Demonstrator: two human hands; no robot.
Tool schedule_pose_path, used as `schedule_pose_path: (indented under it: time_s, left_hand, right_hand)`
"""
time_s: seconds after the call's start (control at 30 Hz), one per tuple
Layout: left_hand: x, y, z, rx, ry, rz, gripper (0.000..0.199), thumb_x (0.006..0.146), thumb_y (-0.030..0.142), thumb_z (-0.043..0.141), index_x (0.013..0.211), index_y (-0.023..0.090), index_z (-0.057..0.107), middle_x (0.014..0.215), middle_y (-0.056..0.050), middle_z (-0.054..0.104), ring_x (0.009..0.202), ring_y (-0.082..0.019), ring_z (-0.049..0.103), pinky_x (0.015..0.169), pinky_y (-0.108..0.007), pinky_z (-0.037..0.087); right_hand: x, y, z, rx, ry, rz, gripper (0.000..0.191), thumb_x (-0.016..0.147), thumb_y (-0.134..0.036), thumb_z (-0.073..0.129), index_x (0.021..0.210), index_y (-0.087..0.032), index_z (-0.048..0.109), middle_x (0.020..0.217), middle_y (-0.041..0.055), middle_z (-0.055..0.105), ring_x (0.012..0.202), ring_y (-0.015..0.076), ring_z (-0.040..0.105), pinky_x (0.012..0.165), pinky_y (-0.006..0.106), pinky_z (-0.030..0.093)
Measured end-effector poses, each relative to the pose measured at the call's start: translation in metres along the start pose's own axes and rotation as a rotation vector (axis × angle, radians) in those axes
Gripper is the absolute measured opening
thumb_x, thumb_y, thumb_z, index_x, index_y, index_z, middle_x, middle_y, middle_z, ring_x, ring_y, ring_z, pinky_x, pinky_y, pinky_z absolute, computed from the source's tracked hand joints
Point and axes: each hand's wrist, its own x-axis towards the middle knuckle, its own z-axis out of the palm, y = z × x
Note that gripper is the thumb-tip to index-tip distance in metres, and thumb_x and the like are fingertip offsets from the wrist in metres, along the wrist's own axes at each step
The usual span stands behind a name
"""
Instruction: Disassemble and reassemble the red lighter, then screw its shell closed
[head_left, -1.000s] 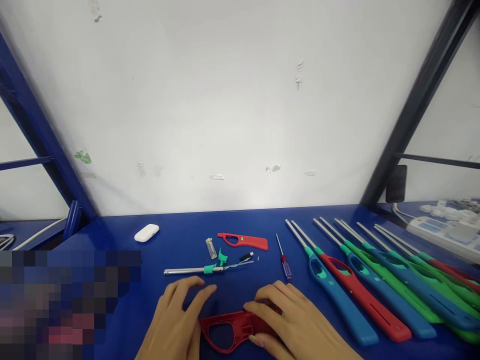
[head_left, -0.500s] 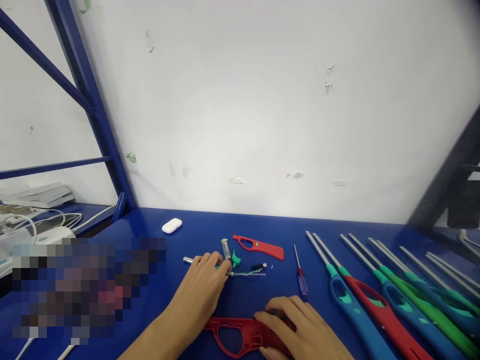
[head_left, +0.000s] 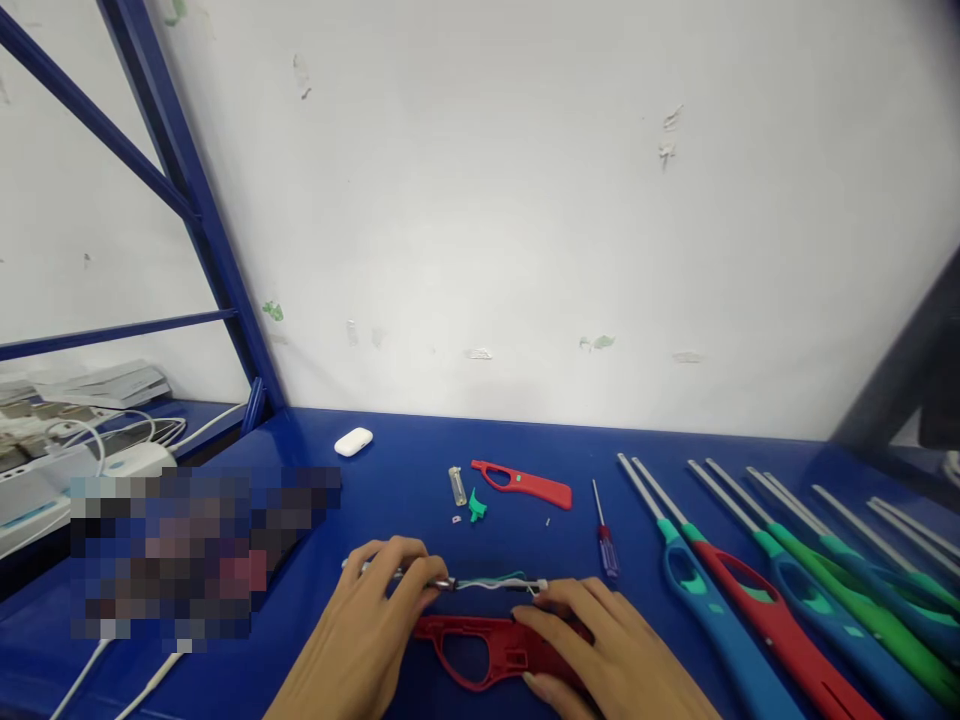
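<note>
My left hand (head_left: 386, 590) is closed around a slim metal lighter tube (head_left: 447, 583), lying crosswise. Thin white and green wires (head_left: 491, 581) run from its right end to a small igniter piece with a white tip (head_left: 541, 585), close by the fingers of my right hand (head_left: 607, 640). That hand grips the right part of a red lighter handle half (head_left: 491, 645), its hollow side up. Beyond the hands lie the other red handle half (head_left: 534, 487), a green trigger (head_left: 477, 507) and a small clear fuel tank (head_left: 457, 487).
A screwdriver (head_left: 607, 548) lies right of the loose parts. Several long-necked lighters (head_left: 739, 590) fill the right side of the blue table (head_left: 420, 440). A white case (head_left: 353, 441) sits at the back left; a power strip (head_left: 127, 470) with cables is further left.
My left hand has brought the metal tube and its wires nearer, to just above the red handle half. My right hand stays on that half, its fingers now beside the igniter piece.
</note>
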Motion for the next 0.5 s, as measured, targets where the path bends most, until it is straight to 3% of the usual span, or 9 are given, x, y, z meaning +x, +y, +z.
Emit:
schedule_pose_path:
  time_s: [0.2, 0.37, 0.5]
  left_hand:
    - [-0.010, 0.008, -0.024, -0.123, 0.044, -0.030, 0.031, 0.117, 0.041, 0.037, 0.117, 0.033, 0.067, 0.108, 0.002, 0.074, 0.095, -0.016, 0.073, 0.079, -0.022, 0.060]
    - [-0.012, 0.009, -0.024, -0.233, 0.020, -0.069, 0.027, 0.117, 0.036, 0.041, 0.124, 0.034, 0.067, 0.108, 0.003, 0.072, 0.092, -0.009, 0.075, 0.084, -0.015, 0.058]
    - [-0.011, 0.008, -0.022, -0.313, 0.001, -0.106, 0.025, 0.116, 0.032, 0.045, 0.119, 0.033, 0.069, 0.108, 0.004, 0.071, 0.094, -0.007, 0.076, 0.086, -0.012, 0.057]
  right_hand:
    - [-0.003, -0.001, -0.004, 0.035, -0.040, 0.061, 0.022, 0.107, -0.031, 0.059, 0.122, -0.031, 0.075, 0.110, 0.0010, 0.081, 0.091, 0.0227, 0.081, 0.075, 0.033, 0.070]
    - [-0.008, 0.001, -0.003, 0.026, -0.134, 0.103, 0.040, 0.091, -0.022, 0.080, 0.129, -0.031, 0.073, 0.118, 0.0023, 0.080, 0.098, 0.0245, 0.082, 0.085, 0.035, 0.070]
    - [-0.011, 0.001, -0.004, 0.043, -0.196, 0.165, 0.041, 0.093, -0.028, 0.081, 0.133, -0.032, 0.070, 0.122, -0.0009, 0.081, 0.107, 0.0223, 0.081, 0.091, 0.031, 0.068]
